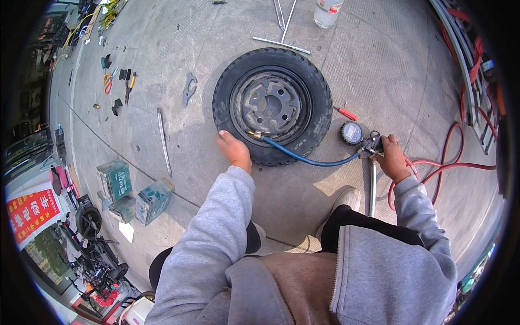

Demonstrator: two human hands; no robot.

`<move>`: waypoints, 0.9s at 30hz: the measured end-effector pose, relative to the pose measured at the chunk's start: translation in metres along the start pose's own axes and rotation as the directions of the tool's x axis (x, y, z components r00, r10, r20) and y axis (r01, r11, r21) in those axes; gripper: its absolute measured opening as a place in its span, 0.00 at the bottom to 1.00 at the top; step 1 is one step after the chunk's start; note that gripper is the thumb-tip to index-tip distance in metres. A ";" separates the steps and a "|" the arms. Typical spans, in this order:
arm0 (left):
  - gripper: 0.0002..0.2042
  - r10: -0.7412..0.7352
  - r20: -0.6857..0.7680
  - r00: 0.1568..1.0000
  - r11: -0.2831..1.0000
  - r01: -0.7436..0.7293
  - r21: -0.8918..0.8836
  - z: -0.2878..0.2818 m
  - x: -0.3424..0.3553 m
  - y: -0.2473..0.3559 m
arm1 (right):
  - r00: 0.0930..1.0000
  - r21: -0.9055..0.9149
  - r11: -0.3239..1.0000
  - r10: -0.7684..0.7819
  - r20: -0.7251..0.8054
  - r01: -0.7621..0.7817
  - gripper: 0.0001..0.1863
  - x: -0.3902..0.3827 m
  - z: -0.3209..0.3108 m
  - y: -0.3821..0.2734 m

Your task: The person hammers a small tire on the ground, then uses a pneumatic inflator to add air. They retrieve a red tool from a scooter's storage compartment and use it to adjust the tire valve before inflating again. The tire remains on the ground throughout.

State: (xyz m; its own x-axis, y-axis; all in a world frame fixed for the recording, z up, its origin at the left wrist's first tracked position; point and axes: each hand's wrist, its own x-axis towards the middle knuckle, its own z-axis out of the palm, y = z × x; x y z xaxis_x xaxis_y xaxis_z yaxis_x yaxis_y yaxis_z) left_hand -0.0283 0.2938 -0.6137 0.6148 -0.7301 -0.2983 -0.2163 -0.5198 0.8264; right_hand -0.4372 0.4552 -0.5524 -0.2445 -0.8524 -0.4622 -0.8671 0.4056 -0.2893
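A black tire on a steel wheel (pixel 314 108) lies flat on the concrete ground. My left hand (pixel 234 149) rests against its lower left side, fingers extended. My right hand (pixel 394 160) grips an air inflator handle (pixel 372 144) with a round digital gauge (pixel 351 133), right of the tire. From the inflator, a blue hose (pixel 309 158) crosses the tire to a brass fitting (pixel 253 134) at the rim's lower part. A red screwdriver (pixel 346 112) lies beside the tire's right edge. A red hose (pixel 455 165) trails off to the right.
Pry bars (pixel 161 141), T-handle wrenches (pixel 280 46), scissors (pixel 108 84), pliers (pixel 130 86) and a flat spanner (pixel 189 89) lie around. Green boxes (pixel 116 181) sit lower left, near scooters (pixel 92 233). A bottle (pixel 325 16) stands at the top, a metal rack (pixel 471 65) at right.
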 end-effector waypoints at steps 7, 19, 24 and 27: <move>0.27 0.003 -0.002 1.000 1.000 -0.003 0.017 0.000 -0.001 0.002 | 1.000 0.001 1.000 0.006 0.015 -0.006 0.32 0.000 -0.001 0.000; 0.27 -0.007 0.003 1.000 1.000 0.007 0.021 0.000 -0.004 0.007 | 1.000 0.000 1.000 0.005 0.011 -0.005 0.32 0.000 -0.001 0.000; 0.27 0.002 0.007 1.000 1.000 -0.002 0.003 -0.001 -0.004 0.006 | 1.000 0.000 1.000 0.003 0.009 -0.003 0.32 0.000 0.000 0.000; 0.27 -0.006 0.004 1.000 1.000 0.006 0.004 -0.001 -0.003 0.004 | 1.000 -0.001 1.000 0.000 0.006 0.000 0.32 0.000 0.000 0.001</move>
State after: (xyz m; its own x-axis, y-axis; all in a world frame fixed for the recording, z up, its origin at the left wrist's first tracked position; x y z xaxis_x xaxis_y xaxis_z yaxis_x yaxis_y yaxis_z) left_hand -0.0308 0.2941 -0.6087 0.6129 -0.7286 -0.3057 -0.2152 -0.5262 0.8227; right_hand -0.4379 0.4553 -0.5526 -0.2417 -0.8507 -0.4667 -0.8675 0.4049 -0.2889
